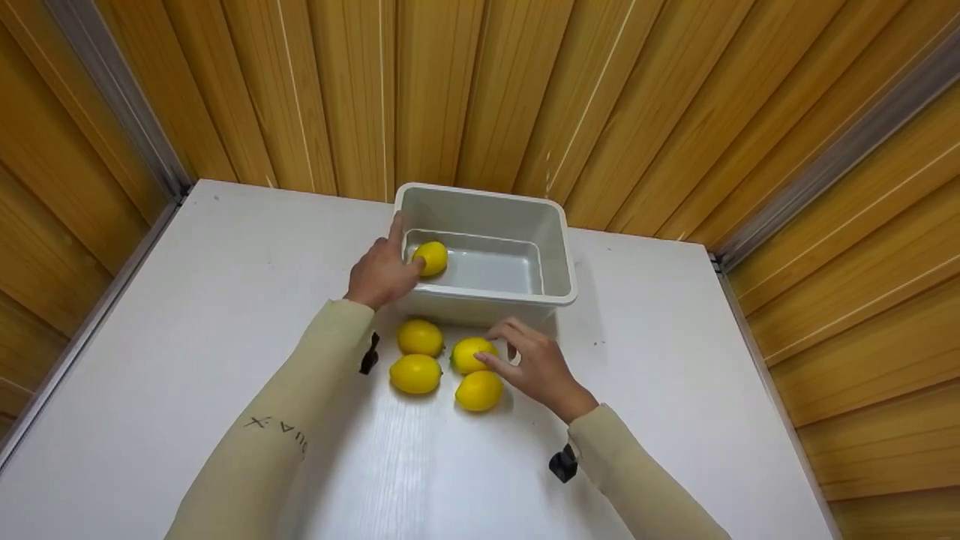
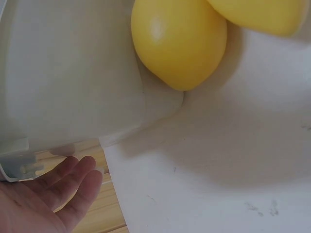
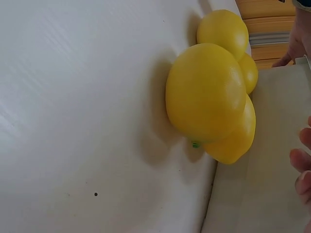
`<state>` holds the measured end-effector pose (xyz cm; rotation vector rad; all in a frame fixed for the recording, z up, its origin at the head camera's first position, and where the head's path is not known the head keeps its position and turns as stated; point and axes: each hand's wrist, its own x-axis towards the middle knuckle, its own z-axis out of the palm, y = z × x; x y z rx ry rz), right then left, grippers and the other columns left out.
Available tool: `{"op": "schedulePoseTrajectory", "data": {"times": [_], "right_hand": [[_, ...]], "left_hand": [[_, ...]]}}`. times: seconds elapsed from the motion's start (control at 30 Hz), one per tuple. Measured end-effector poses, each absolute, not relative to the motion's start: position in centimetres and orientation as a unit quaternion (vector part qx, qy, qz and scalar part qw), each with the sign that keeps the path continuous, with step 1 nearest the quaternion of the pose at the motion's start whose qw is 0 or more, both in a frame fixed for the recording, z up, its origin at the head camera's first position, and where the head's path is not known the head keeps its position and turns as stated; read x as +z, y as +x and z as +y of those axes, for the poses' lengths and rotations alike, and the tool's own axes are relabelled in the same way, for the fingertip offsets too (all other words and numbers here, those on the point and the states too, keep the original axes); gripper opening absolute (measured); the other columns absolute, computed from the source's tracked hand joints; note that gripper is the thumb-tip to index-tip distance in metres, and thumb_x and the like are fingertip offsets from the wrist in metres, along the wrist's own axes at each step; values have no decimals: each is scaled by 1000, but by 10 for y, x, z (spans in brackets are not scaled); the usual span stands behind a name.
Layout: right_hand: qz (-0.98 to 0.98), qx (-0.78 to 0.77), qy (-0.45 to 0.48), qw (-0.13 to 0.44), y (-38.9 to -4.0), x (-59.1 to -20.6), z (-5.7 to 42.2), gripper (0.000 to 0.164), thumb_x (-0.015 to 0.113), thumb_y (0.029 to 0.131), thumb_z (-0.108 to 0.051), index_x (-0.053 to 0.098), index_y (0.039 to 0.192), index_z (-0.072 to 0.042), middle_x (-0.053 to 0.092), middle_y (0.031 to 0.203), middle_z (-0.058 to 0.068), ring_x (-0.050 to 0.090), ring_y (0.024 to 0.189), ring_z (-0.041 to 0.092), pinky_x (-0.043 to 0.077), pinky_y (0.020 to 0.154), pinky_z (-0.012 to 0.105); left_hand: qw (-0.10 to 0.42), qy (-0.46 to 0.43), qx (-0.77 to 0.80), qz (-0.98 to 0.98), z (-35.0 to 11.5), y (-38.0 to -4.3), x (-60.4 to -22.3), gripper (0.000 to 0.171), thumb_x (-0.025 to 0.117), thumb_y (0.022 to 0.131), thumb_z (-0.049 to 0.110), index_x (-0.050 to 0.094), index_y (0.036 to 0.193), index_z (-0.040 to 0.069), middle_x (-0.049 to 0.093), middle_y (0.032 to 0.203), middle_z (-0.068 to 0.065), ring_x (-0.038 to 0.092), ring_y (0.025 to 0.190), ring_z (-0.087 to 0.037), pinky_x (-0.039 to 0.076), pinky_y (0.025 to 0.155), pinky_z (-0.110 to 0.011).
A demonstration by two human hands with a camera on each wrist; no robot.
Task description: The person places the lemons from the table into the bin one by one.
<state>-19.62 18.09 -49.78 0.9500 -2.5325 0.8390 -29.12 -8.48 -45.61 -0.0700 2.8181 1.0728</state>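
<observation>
At the left end of a light grey plastic bin (image 1: pixel 487 298) is my left hand (image 1: pixel 381 271), its thumb inside the rim and its fingers along the outer wall, gripping it. One lemon (image 1: pixel 433 256) lies on the bin's floor, partly covered by that thumb. My right hand (image 1: pixel 536 366) hovers at a lemon (image 1: pixel 466 355) in front of the bin, thumb and fingers spread apart. In the right wrist view its fingertips (image 3: pixel 302 162) show clear of the lemons. Beside it lie a nearer lemon (image 1: pixel 478 391) and two more on the left, an upper lemon (image 1: pixel 420 338) and a lower lemon (image 1: pixel 415 374).
Everything stands on a white table (image 1: pixel 660 360). Behind the bin rises a wood-patterned wall (image 1: pixel 465 90), with metal posts (image 1: pixel 124 90) at the corners. A black wrist camera (image 1: pixel 563 463) hangs beneath the right sleeve.
</observation>
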Motion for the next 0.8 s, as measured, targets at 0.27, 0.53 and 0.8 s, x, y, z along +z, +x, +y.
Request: {"op": "schedulePoseTrajectory", "data": {"times": [0.27, 0.53, 0.8], "right_hand": [[-894, 284, 335, 88, -192, -504, 182, 36, 70, 83, -46, 69, 99, -14, 65, 95, 2, 51, 67, 11, 42, 58, 17], [-899, 276, 336, 54, -189, -506, 184, 39, 71, 81, -49, 69, 97, -13, 64, 92, 3, 55, 66, 18, 40, 57, 18], [-904, 265, 334, 23, -187, -508, 186, 49, 70, 80, -54, 66, 112, -17, 62, 100, 1, 58, 70, 23, 40, 60, 19]], "left_hand": [[69, -29, 353, 933, -83, -291, -455, 89, 54, 91, 46, -6, 156, 32, 43, 144, -16, 49, 124, -32, 35, 112, -54], [57, -16, 345, 937, -84, -290, -454, 89, 53, 90, 45, -4, 156, 28, 46, 140, -18, 51, 121, -34, 36, 110, -54], [64, -21, 347, 935, -84, -290, -454, 88, 53, 91, 45, -5, 156, 30, 44, 141, -17, 50, 121, -32, 35, 112, -53]]}}
